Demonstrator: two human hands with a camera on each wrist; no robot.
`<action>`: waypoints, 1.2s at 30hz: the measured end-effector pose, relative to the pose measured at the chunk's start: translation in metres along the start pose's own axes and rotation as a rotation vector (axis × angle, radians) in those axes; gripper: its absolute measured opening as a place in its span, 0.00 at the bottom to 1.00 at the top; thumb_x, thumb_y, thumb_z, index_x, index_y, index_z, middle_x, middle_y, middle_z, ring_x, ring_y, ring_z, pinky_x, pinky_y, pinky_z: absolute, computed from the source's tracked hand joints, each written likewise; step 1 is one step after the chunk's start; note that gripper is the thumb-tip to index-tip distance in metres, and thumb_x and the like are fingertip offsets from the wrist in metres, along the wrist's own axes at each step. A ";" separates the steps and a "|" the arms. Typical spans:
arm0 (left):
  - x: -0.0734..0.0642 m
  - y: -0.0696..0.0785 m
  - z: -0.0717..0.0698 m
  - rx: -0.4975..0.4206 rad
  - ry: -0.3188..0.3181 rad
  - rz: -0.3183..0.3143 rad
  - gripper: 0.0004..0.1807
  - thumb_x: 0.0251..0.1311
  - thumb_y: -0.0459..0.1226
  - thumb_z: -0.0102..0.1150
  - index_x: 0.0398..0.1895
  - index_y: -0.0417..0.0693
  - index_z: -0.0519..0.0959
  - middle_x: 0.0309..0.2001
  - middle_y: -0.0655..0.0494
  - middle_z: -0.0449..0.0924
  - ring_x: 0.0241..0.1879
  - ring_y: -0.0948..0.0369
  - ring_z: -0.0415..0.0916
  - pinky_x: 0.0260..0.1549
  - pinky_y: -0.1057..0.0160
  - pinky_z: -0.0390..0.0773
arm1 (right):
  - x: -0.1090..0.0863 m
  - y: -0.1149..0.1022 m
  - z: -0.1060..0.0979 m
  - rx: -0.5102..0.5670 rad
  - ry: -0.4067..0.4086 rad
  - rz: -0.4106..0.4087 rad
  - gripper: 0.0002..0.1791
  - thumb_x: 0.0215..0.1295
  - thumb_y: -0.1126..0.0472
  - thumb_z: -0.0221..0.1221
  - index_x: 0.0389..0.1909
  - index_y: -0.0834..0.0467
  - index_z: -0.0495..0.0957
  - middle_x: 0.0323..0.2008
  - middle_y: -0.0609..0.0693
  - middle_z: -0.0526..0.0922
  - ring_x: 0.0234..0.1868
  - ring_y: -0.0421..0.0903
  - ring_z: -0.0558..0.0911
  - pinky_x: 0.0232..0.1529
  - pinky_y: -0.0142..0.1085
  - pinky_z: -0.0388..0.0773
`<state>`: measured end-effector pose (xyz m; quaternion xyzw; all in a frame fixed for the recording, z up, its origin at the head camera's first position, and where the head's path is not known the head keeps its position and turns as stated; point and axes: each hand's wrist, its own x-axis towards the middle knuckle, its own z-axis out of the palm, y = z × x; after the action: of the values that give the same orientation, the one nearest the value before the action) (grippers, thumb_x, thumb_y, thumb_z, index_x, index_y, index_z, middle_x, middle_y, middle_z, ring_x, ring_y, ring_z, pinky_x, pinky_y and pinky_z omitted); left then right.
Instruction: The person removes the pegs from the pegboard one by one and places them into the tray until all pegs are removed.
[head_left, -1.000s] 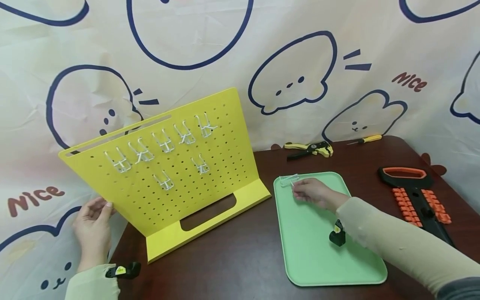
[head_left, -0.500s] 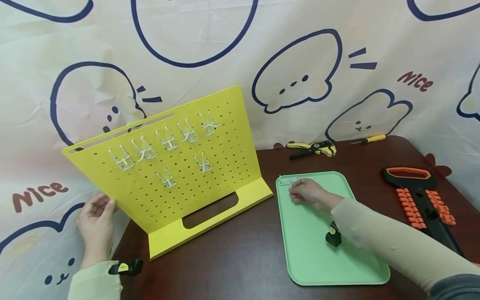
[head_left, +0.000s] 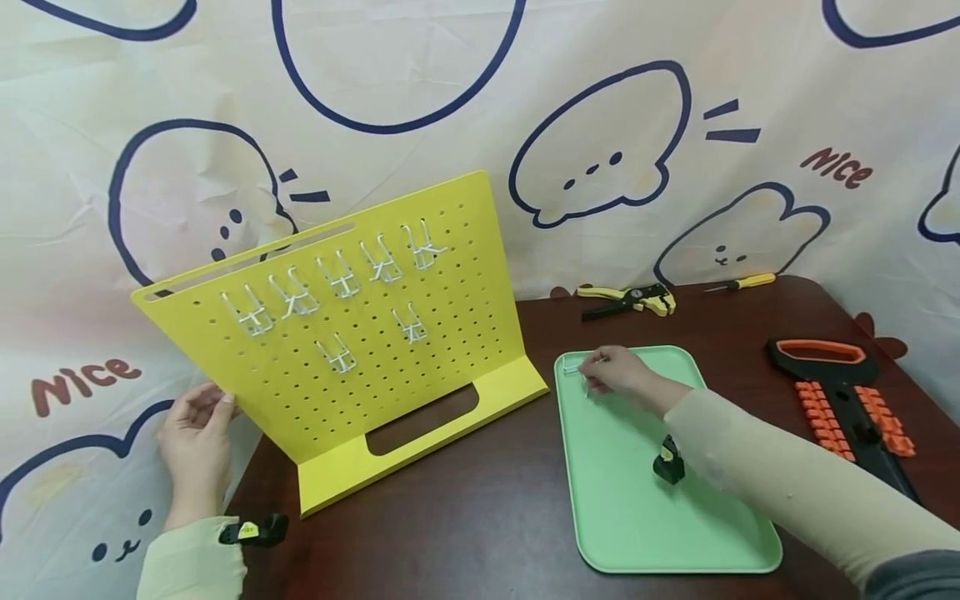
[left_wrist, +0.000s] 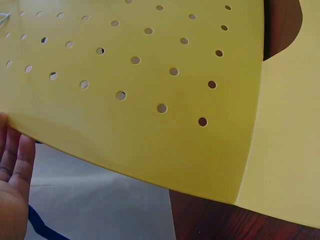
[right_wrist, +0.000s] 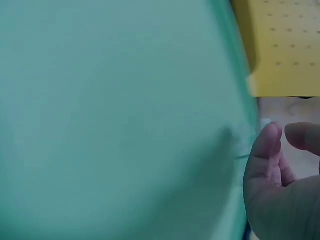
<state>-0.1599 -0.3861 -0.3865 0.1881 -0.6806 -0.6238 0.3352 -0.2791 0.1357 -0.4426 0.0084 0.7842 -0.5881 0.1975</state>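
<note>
A yellow metal pegboard (head_left: 390, 350) stands tilted back on the table, with several white wire hooks hung in two rows, such as one hook (head_left: 412, 325) in the lower row. My left hand (head_left: 197, 442) holds the board's left edge, thumb in front. In the left wrist view, the fingers (left_wrist: 20, 160) meet that edge. Over the far left corner of the green tray (head_left: 637, 500), my right hand (head_left: 618, 372) pinches a white wire hook (head_left: 587, 388), mostly hidden by the fingers. Another wire hook (head_left: 570, 365) lies in the tray corner beside the fingertips.
Yellow-and-black wire strippers (head_left: 630, 298) and a yellow-handled screwdriver (head_left: 742, 283) lie at the table's back edge. To the right of the tray lies a black tool (head_left: 832, 392) with an orange-lined handle and orange blocks. A printed cloth (head_left: 420, 75) hangs behind.
My right hand has risen slightly from the tray corner, and a hook now shows below its fingers. The left hand keeps its hold on the board. The head view has shifted slightly.
</note>
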 end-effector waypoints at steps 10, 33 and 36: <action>-0.001 0.000 -0.003 0.007 0.008 -0.014 0.11 0.70 0.27 0.60 0.49 0.49 0.82 0.41 0.60 0.78 0.40 0.66 0.77 0.38 0.80 0.78 | 0.001 -0.097 0.021 0.234 -0.140 -0.075 0.13 0.79 0.64 0.54 0.57 0.67 0.72 0.42 0.53 0.80 0.38 0.43 0.81 0.44 0.31 0.82; 0.001 -0.002 -0.002 0.013 -0.006 -0.014 0.11 0.70 0.27 0.60 0.50 0.49 0.82 0.41 0.60 0.77 0.40 0.64 0.76 0.38 0.80 0.78 | -0.001 -0.209 0.090 0.634 -0.318 -0.131 0.21 0.83 0.58 0.49 0.67 0.68 0.69 0.51 0.59 0.78 0.50 0.50 0.80 0.52 0.34 0.81; 0.002 -0.002 -0.003 0.023 -0.006 -0.011 0.11 0.70 0.27 0.60 0.50 0.50 0.82 0.41 0.60 0.77 0.40 0.64 0.76 0.38 0.80 0.78 | -0.003 -0.213 0.093 0.671 -0.312 -0.120 0.17 0.81 0.61 0.51 0.62 0.67 0.71 0.45 0.56 0.80 0.42 0.46 0.81 0.45 0.31 0.83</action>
<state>-0.1592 -0.3897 -0.3883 0.1937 -0.6875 -0.6184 0.3278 -0.3006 -0.0153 -0.2673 -0.0633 0.5074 -0.8171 0.2662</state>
